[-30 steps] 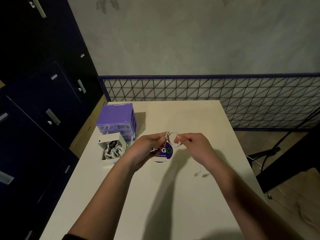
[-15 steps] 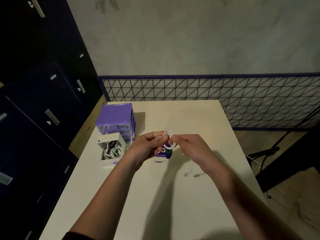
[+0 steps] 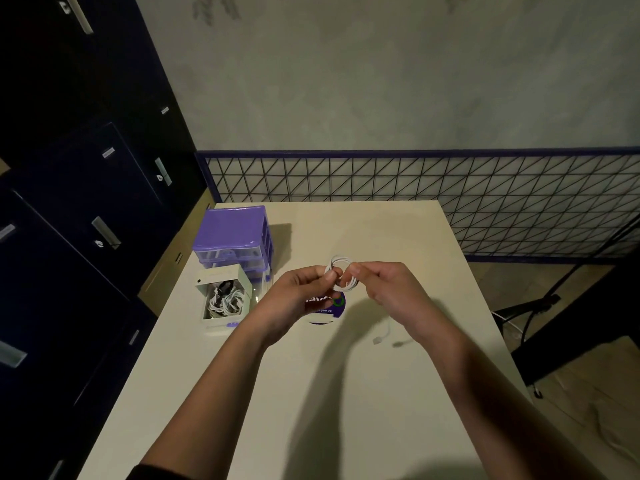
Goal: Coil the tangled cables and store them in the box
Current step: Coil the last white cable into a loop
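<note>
Left hand (image 3: 298, 294): grip curled, fingertips pinching the left side of the white cable coil (image 3: 341, 273), above the counter (image 3: 346, 393).
Right hand (image 3: 388, 289): grip pinching the coil's right side; the cable's loose end (image 3: 381, 337) hangs below it, plug just over the counter.
Coil: a small ring of loops (several turns), held right of the white box (image 3: 225, 296).
White box: open, holding other cables, just in front of the purple drawer unit (image 3: 235, 233).
Round sticker (image 3: 325, 308): under the coil, right of the box.
</note>
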`<control>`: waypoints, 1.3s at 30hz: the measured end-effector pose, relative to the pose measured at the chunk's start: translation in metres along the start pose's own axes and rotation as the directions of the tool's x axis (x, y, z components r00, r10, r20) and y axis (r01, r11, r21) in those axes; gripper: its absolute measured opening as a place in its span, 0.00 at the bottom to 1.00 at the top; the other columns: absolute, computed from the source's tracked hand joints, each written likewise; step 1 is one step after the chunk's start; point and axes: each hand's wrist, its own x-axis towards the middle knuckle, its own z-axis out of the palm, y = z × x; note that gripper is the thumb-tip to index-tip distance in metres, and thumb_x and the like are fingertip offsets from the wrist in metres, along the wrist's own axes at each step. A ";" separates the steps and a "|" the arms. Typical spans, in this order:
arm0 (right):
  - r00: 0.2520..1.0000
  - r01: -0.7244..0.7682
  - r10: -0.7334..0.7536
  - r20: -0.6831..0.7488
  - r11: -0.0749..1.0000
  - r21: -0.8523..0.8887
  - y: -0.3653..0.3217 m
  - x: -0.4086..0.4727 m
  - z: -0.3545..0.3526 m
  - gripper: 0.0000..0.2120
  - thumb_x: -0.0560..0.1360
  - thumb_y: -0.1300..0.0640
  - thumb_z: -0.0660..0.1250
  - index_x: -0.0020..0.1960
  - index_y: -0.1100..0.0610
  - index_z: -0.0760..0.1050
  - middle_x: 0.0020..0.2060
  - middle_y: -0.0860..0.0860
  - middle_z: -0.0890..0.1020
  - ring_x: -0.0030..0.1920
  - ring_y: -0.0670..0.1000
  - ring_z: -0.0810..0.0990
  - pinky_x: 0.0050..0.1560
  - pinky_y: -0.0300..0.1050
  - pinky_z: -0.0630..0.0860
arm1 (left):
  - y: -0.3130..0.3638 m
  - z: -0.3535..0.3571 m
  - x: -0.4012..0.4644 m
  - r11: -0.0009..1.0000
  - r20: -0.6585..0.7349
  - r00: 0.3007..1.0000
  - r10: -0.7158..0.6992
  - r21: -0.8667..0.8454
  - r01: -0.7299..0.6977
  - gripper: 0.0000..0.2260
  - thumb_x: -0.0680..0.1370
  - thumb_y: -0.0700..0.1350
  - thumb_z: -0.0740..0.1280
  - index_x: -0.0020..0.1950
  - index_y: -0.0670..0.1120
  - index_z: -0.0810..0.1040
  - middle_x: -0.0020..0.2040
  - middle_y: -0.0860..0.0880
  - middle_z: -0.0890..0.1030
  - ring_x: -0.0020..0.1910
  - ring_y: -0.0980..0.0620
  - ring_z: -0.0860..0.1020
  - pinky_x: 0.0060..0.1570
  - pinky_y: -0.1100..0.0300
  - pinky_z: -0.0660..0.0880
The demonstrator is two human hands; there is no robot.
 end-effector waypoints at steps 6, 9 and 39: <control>1.000 -0.009 0.009 -0.015 1.000 -0.005 0.005 0.002 0.001 0.13 0.81 0.56 0.60 0.45 0.60 0.80 0.17 0.39 0.68 0.21 0.42 0.64 0.25 0.29 0.60 | 0.001 -0.001 0.001 1.000 -0.032 0.999 0.007 0.027 -0.006 0.18 0.72 0.51 0.70 0.50 0.37 0.78 0.37 0.42 0.71 0.35 0.51 0.72 0.46 0.59 0.76; 1.000 0.002 -0.002 -0.027 1.000 -0.019 0.006 0.003 0.002 0.13 0.81 0.56 0.60 0.44 0.59 0.80 0.17 0.39 0.68 0.21 0.42 0.64 0.26 0.30 0.60 | 0.002 -0.001 0.000 0.999 -0.039 0.999 0.010 0.034 -0.008 0.14 0.74 0.50 0.68 0.51 0.39 0.79 0.43 0.41 0.76 0.40 0.52 0.77 0.46 0.61 0.77; 0.982 -0.190 0.190 -0.021 0.958 -0.214 0.129 0.006 0.033 0.21 0.80 0.54 0.62 0.39 0.71 0.75 0.40 0.58 0.71 0.41 0.54 0.71 0.46 0.48 0.70 | -0.008 -0.014 0.007 0.987 -0.354 0.935 -0.009 -0.151 -0.048 0.07 0.78 0.42 0.66 0.49 0.39 0.82 0.46 0.41 0.77 0.42 0.46 0.78 0.58 0.50 0.76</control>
